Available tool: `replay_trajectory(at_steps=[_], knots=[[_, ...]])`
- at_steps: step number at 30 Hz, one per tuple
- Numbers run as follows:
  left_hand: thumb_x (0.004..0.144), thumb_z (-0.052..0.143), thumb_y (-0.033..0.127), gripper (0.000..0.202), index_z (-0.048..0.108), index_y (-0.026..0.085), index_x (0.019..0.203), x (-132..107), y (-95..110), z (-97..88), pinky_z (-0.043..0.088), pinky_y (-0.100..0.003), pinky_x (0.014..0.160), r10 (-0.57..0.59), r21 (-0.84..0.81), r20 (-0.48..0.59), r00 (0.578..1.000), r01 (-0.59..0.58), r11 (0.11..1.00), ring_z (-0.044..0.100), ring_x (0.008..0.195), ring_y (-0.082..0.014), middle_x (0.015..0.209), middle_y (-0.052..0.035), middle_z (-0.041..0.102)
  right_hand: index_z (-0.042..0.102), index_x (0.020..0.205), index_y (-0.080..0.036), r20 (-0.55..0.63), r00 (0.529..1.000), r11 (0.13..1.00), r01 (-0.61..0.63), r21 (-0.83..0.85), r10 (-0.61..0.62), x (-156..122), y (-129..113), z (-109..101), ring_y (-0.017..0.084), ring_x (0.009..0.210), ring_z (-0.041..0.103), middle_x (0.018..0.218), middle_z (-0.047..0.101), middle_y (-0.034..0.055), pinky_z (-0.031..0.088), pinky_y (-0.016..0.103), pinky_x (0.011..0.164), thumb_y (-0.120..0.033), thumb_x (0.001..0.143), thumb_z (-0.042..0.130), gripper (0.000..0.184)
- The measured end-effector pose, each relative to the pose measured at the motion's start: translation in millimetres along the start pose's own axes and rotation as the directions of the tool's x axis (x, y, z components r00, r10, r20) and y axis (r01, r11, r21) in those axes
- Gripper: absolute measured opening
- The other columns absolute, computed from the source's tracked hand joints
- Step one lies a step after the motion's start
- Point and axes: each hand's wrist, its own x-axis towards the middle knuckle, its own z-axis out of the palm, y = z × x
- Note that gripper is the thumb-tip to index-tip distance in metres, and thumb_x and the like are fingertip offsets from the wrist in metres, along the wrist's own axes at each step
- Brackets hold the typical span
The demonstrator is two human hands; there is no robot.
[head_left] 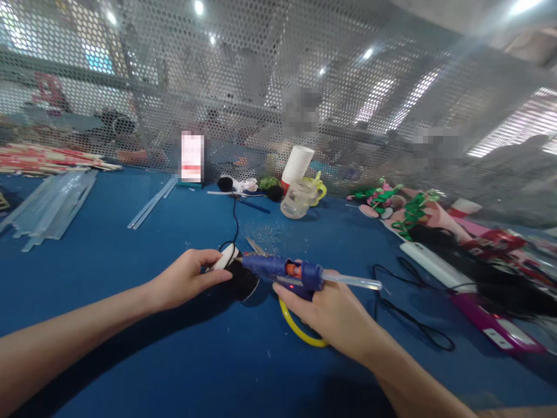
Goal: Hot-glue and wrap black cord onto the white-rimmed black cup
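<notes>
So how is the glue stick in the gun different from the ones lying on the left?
The glue stick in the glue gun is alone; the loose glue sticks are a pile. The gun's stick is held above the table by the right hand; the loose sticks lie flat, untouched. Both are clear, thin rods.

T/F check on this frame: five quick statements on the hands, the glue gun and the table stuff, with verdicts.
1. The right hand grips a blue glue gun. True.
2. The gun's nozzle points to the person's right. False: it points left, at the black and white piece.
3. A glue stick juts from the back of the gun. True.
4. The left hand lies flat and empty. False: its fingers hold the black and white piece.
5. Loose glue sticks lie on the far left of the blue table. True.
</notes>
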Motion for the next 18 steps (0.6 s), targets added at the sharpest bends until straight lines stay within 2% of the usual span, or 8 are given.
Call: replay_trajectory(at_steps=[6,14,18], knots=[[0.077,0.045,0.033,0.027,0.057,0.01,0.081,0.1,-1.2,-2.6,0.036,-0.023,0.062,0.014,0.043,0.023,1.0,-0.015,0.999,0.044,0.065,-0.0137,0.069,0.0,0.052,0.062,0.072,-0.015,0.029,0.999,0.997,0.037,-0.071,-0.035,0.1,2.3,-1.7,0.014,0.049,0.053,0.056,0.06,0.0036,0.043,0.025,0.05,-0.022,0.074,0.044,0.019],[0.076,0.045,0.032,0.027,0.057,0.011,0.086,-0.5,0.4,-4.2,0.038,-0.023,0.063,0.045,0.068,0.022,0.999,-0.046,0.997,0.048,0.068,-0.015,0.073,-0.0007,0.056,0.062,0.07,-0.014,0.054,0.997,0.999,-0.054,-0.005,0.054,4.1,-4.4,-7.2,0.012,0.043,0.049,0.049,0.055,0.0016,0.042,0.023,0.044,-0.02,0.072,0.045,0.018],[0.076,0.045,0.033,0.027,0.057,0.011,0.084,-0.6,0.0,-4.6,0.039,-0.023,0.062,0.044,0.074,0.019,0.999,-0.046,0.996,0.048,0.068,-0.0152,0.072,-0.0007,0.056,0.062,0.071,-0.015,0.044,0.996,0.997,-0.074,0.017,0.073,4.8,-4.1,-7.5,0.013,0.046,0.05,0.05,0.055,0.0016,0.043,0.024,0.048,-0.019,0.071,0.045,0.017]])
